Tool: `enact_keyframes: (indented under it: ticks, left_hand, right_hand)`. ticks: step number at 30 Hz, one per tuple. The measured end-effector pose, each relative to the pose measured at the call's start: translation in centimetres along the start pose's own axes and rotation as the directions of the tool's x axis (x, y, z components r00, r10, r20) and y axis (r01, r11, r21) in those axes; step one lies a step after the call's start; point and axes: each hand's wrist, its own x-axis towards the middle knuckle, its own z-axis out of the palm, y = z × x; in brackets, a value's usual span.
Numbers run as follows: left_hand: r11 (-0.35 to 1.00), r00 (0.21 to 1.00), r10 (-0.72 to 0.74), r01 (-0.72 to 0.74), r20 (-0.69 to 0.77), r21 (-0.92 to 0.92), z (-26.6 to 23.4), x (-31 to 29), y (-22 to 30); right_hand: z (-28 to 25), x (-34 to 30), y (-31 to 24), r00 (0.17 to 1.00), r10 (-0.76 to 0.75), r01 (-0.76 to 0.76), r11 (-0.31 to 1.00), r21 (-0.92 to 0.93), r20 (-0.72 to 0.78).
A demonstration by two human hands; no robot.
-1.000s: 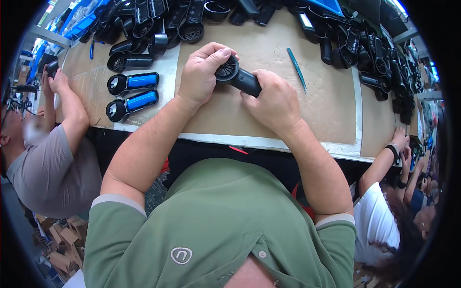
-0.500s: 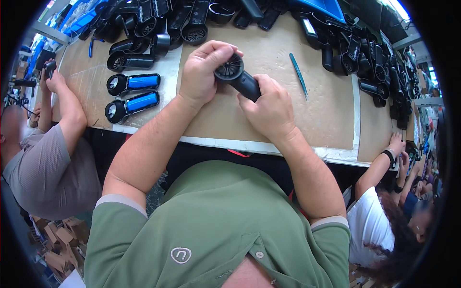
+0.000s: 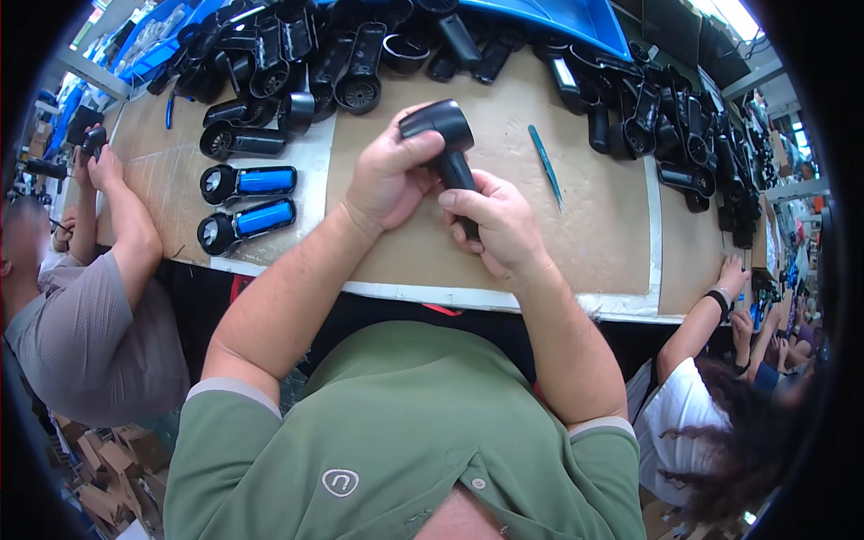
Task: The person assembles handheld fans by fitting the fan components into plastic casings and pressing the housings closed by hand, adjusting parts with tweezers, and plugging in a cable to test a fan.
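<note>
Near the table's front edge (image 3: 432,294), a smooth black, barrel-headed device (image 3: 452,144) is clasped, its head (image 3: 438,119) by the left hand (image 3: 382,180), its slim handle (image 3: 457,173) by the right hand (image 3: 502,223).

Tweezers (image 3: 545,166), teal, right on bench (image 3: 594,238); tray (image 3: 589,25), blue, far; cartons (image 3: 108,463), near left; grey-shirted co-worker (image 3: 85,346), left; white-shirted co-worker (image 3: 686,423), right.
</note>
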Motion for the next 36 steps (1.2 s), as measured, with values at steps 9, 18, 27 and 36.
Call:
enact_keyframes:
  ticks: [9, 18, 27, 36]
  left_hand:
    - [0.916, 0.998, 0.059, -0.058, 0.008, 0.396, 0.1, 0.0, 1.2]
    - [0.944, 0.931, -0.33, 0.329, -0.158, -0.037, 1.9, -2.2, -0.2]
    - [0.941, 0.946, -0.321, 0.323, -0.041, 0.096, 0.8, -1.8, 0.6]
    - [0.954, 0.951, -0.301, 0.3, -0.074, -0.025, 0.2, -1.8, 0.3]
  right_hand:
    - [0.1, -0.8, 0.5, 0.942, -0.282, 0.101, 0.752, -0.652, -0.179]
    - [1.6, -0.7, 3.0, 0.652, -0.75, 0.464, 0.276, -0.841, 0.114]
    - [-7.0, 0.5, -3.8, 0.768, -0.554, -0.324, 0.098, -0.941, -0.322]
    - [-6.0, -0.2, -2.0, 0.822, -0.47, 0.274, 0.822, -0.499, -0.321]
